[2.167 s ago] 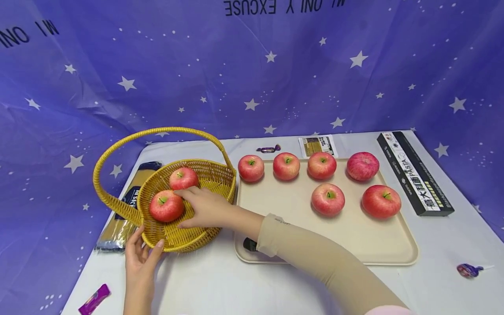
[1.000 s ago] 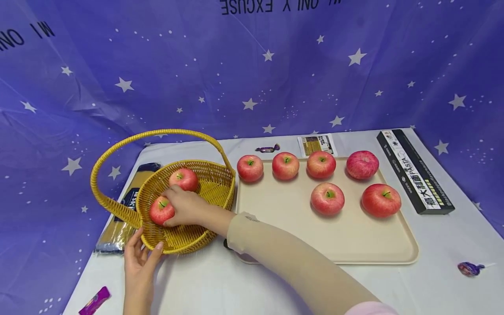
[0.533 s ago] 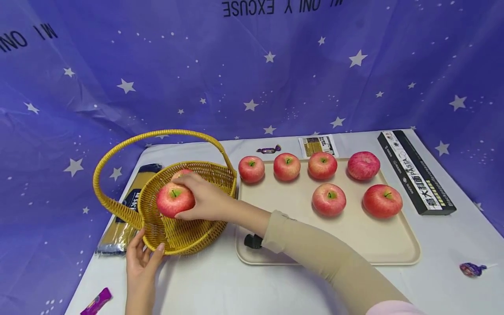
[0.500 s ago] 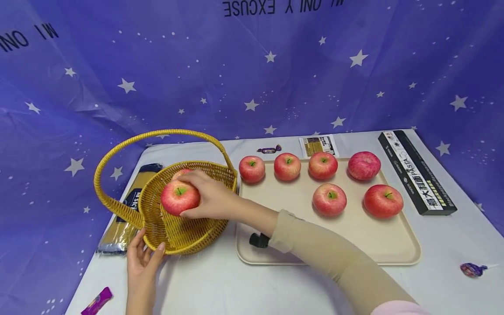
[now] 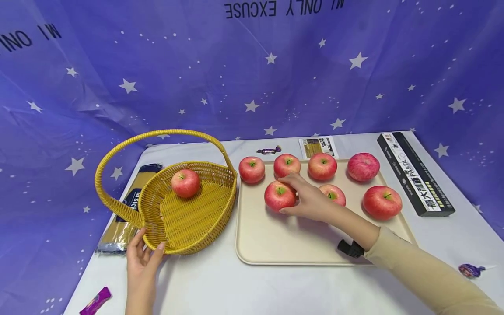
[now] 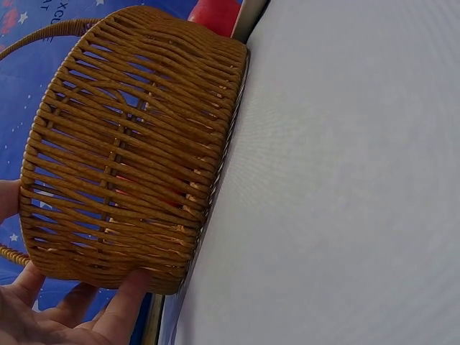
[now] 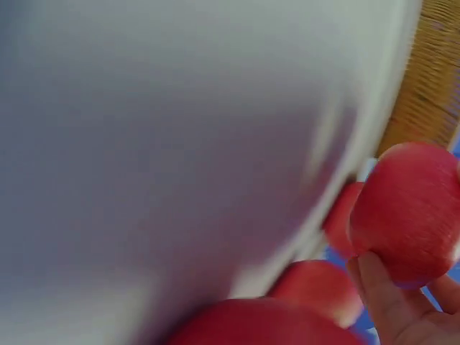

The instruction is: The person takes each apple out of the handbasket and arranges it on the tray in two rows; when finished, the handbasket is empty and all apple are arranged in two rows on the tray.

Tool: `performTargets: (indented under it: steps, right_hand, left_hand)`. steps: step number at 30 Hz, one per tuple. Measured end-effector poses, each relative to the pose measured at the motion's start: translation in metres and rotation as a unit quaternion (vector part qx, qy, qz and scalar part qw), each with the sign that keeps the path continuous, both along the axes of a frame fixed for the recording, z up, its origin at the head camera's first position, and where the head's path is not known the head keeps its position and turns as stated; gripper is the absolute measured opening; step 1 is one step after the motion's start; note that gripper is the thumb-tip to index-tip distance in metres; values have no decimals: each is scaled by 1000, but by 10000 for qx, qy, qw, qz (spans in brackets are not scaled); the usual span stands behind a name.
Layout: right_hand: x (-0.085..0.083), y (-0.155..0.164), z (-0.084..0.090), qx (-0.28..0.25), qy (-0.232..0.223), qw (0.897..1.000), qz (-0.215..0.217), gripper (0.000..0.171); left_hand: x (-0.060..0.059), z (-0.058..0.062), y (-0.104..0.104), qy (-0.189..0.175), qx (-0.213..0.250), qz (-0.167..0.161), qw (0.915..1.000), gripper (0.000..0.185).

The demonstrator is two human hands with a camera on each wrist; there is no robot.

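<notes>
Blue cloth with white stars hangs behind a white table (image 5: 220, 284). On it sit a cream tray (image 5: 275, 240) and a yellow basket (image 5: 189, 227).

The right hand (image 5: 311, 202) has its fingers (image 7: 381, 309) curled around a red apple (image 5: 279, 195). It holds the apple low over the tray, at about 9 o'clock from the hand. I cannot tell if the apple touches the tray yet. Another apple (image 5: 334, 194) is just beside the hand at 3 o'clock, partly hidden. Four more apples sit in a row at 12 o'clock, and one big apple (image 5: 382, 201) lies farther off at 3 o'clock.

The left hand (image 5: 142, 258) rests on the near rim of the basket, fingers spread and gently bent. One apple (image 5: 185, 183) is in the basket.

Apples are round. If the fingers let go too early, the held apple could roll and bump its neighbors. The tray rim is low, so one might roll off. The sleeve could also knock the hidden apple when the arm pulls back.
</notes>
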State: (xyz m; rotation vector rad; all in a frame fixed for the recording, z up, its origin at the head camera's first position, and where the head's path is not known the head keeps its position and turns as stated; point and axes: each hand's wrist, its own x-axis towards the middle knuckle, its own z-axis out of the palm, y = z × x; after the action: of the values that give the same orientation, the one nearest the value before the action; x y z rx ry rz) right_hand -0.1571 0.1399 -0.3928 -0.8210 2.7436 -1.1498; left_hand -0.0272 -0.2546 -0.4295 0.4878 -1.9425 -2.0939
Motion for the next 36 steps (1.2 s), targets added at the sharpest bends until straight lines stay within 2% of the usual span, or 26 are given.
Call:
performTargets:
  steps: [5, 10, 15, 18, 21, 25, 28, 32, 36]
  right_hand:
    - [3, 8, -10, 560, -149, 9983, -104, 73]
    - [3, 11, -7, 922, -313, 9947, -343, 70]
    - [4, 12, -2, 1095, -430, 9925, -335, 70]
    - [4, 11, 0, 1087, -318, 9932, -254, 73]
    - [3, 5, 1, 946, 44, 9953, -224, 76]
    - [1, -23, 7, 444, 718, 9964, -42, 74]
    - [0, -55, 14, 51, 988, 9946, 303, 68]
    - [-7, -102, 23, -94, 913, 9933, 699, 65]
    - [-23, -146, 27, 186, 693, 9931, 931, 65]
  left_hand:
    - [0, 0, -1, -74, 8, -1, 10000, 65]
    - [0, 0, 1, -14, -40, -13, 10000, 64]
    - [0, 1, 2, 18, -29, 15, 10000, 64]
    - [0, 1, 2, 49, -20, 27, 10000, 64]
    - [0, 1, 0, 68, -6, 6, 10000, 65]
    - [1, 2, -3, 79, 18, 2, 10000, 65]
    - [1, 2, -4, 94, 73, 13, 9999, 64]
    - [-1, 1, -2, 129, 132, 13, 9998, 65]
    - [-1, 0, 1, 153, 90, 8, 9998, 64]
